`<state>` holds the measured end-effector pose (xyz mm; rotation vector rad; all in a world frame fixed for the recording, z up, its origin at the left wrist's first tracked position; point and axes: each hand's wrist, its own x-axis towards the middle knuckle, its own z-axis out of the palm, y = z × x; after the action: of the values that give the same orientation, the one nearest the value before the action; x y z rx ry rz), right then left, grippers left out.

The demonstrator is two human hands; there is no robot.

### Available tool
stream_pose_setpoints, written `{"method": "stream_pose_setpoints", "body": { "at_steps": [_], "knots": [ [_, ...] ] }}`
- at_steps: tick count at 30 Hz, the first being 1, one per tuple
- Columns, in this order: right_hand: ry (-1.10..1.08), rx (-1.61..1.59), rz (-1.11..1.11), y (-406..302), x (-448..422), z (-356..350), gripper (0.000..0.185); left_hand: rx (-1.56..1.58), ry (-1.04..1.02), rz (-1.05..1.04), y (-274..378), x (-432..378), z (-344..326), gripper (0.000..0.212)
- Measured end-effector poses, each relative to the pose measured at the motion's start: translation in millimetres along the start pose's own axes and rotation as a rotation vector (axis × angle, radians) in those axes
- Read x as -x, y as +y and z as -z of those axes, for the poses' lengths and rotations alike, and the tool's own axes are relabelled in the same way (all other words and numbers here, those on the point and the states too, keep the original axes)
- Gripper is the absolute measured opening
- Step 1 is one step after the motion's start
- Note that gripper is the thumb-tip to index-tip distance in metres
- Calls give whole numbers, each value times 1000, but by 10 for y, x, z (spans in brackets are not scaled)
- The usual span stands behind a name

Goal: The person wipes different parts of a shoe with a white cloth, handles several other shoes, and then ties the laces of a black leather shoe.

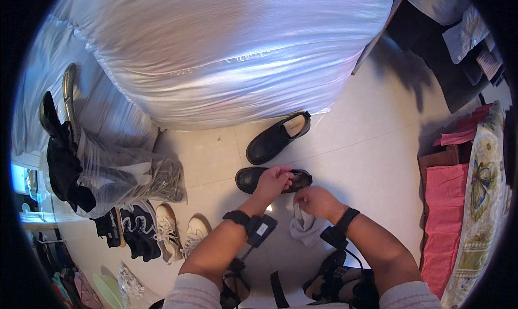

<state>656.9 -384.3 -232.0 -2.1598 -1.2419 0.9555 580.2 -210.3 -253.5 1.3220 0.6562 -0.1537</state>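
Note:
My right hand [317, 202] pinches a light grey cloth [303, 228], which hangs from the fingers toward the floor. Curled over the near black slip-on shoe [249, 180] is my left hand [275, 183], its fingertips by the shoe's opening. Whether those fingers grip anything cannot be made out. The near shoe lies with its toe to the left, partly covered by the left hand. Just beyond it stands the second black shoe [265, 144], angled, its pale insole showing. Dark bands with small boxes are strapped around both wrists.
White plastic sheeting [226, 66] covers a large bulky object ahead. To the left stand a clear plastic bag [133, 175], dark sneakers [139, 228] and cream sneakers [166, 228]. Pink cloth [445, 220] and a butterfly-patterned fabric [477, 195] line the right side. Pale tiles [364, 147] form the floor.

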Motion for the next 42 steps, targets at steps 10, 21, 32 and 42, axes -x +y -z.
{"method": "stream_pose_setpoints", "body": {
  "at_steps": [10,21,32,42],
  "knots": [
    [384,54,-68,-40,81,17,19,-1289,-303,-390,150,249,141,27],
    [-194,-235,-212,-250,-77,-24,32,-1620,-260,-360,166,577,656,25],
    [-412,680,472,-49,476,-255,46,654,361,265,-946,895,349,16],
    [-350,567,283,408,634,-682,34,1536,819,-22,-601,314,466,30]
  ]
}}
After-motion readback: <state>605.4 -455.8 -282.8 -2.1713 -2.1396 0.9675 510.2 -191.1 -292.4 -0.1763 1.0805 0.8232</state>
